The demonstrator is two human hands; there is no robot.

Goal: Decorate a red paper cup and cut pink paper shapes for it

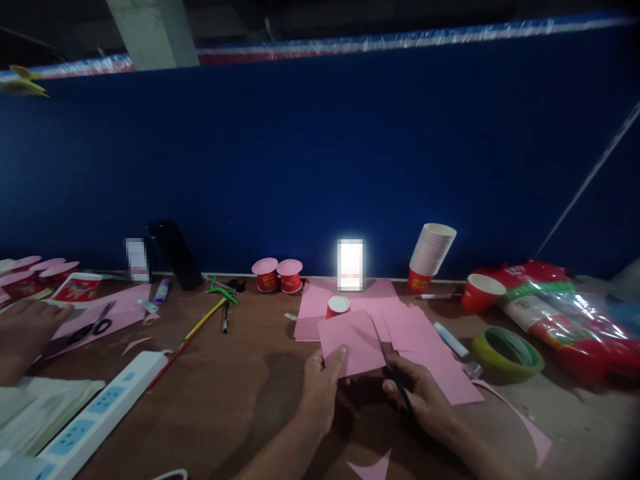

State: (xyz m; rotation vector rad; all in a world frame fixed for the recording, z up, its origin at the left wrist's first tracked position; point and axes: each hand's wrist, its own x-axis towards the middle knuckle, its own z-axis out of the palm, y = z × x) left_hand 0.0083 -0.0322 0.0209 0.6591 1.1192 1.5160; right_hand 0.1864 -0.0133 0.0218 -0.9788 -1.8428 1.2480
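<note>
My left hand (pixel 320 390) pinches the near edge of a pink paper sheet (pixel 353 347), holding it just above the brown table (pixel 225 393). My right hand (pixel 423 397) grips dark scissors (pixel 387 363), whose blades reach up along the sheet's right edge. More pink sheets (pixel 425 347) lie under and beside the held one. A small red paper cup (pixel 339 306) stands on them just behind the sheet.
A stack of paper cups (pixel 430 257), a single red cup (pixel 481 292), a green tape roll (pixel 507 350), red packets (pixel 550 313) at right. Two capped red cups (pixel 277 275) and a bright phone (pixel 350 264) at the back. Power strip (pixel 95 417), second scissors (pixel 83 330), another person's hand (pixel 23 337) at left.
</note>
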